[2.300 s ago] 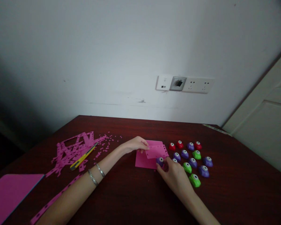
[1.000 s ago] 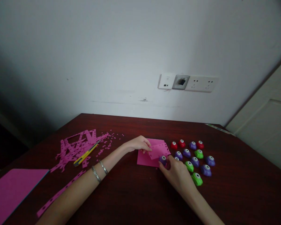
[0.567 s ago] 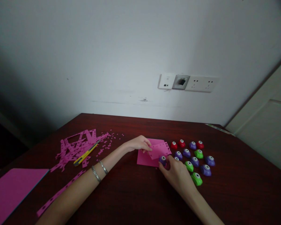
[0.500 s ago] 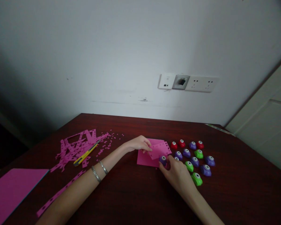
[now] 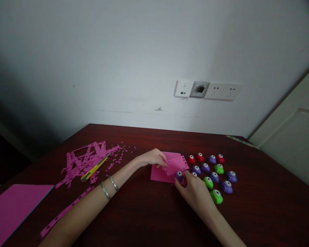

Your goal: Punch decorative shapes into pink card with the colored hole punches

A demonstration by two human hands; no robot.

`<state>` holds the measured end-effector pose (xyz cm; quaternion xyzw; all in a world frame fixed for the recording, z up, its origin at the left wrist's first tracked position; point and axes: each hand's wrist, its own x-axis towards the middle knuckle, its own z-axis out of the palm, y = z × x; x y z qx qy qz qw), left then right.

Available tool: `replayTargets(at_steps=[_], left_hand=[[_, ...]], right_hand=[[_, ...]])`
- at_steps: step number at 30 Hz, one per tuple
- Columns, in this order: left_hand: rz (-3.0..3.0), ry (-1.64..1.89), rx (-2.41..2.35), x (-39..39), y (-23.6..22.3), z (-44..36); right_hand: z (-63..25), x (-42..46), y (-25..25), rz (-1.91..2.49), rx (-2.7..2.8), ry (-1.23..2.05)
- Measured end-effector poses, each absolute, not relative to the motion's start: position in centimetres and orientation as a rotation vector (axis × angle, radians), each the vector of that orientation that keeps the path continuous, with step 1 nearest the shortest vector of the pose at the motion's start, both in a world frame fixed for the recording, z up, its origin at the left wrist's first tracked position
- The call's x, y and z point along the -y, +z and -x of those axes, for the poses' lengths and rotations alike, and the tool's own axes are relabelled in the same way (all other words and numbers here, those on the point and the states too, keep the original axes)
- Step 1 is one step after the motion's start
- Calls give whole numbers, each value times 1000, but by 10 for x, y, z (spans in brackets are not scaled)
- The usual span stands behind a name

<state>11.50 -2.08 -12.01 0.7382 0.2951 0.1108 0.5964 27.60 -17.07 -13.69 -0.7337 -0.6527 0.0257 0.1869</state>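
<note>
My left hand [image 5: 154, 158] pinches the left end of a small pink paper card [image 5: 174, 166] that has punched holes along its right and lower edges. In my right hand [image 5: 194, 188] is a purple craft punch [image 5: 179, 176] with a round white-and-black button, gripped at the card's lower edge. Whether the card's edge sits inside the punch slot I cannot tell. Beneath both lies a larger pink sheet [image 5: 158, 175] on the table. Several red, purple and green punches stand right of my right hand, the nearest a green punch [image 5: 208, 182].
A heap of punched pink paper strips [image 5: 84, 159] and scattered tiny cut-outs lies to the left. A yellow utility knife [image 5: 95, 168] rests against it. One long punched strip [image 5: 67, 211] and a pink pad [image 5: 18, 206] are nearer me. Behind the dark table [image 5: 144, 209] stands a wall with sockets [image 5: 222, 92].
Almost nothing differs: both hands, the card and the purple punch stay in place. The view has shifted very slightly.
</note>
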Motion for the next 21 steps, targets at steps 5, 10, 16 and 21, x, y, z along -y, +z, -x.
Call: replayTargets(at_steps=[5,10,16,21], left_hand=[[-1744,225,-661,22,-122,-117],[-1821,226,-657,22,-127,-118],[-1852,207,-690,20,-133,-119],[-1838,165,-727,24,-129,-122]], right_hand=[[-274,171,-138,2051,1859,71],[-272,173,-138,2009,1886,92],[-265,174,-134,1981,1932,113],[-261,172,-139,1940,1977,115]])
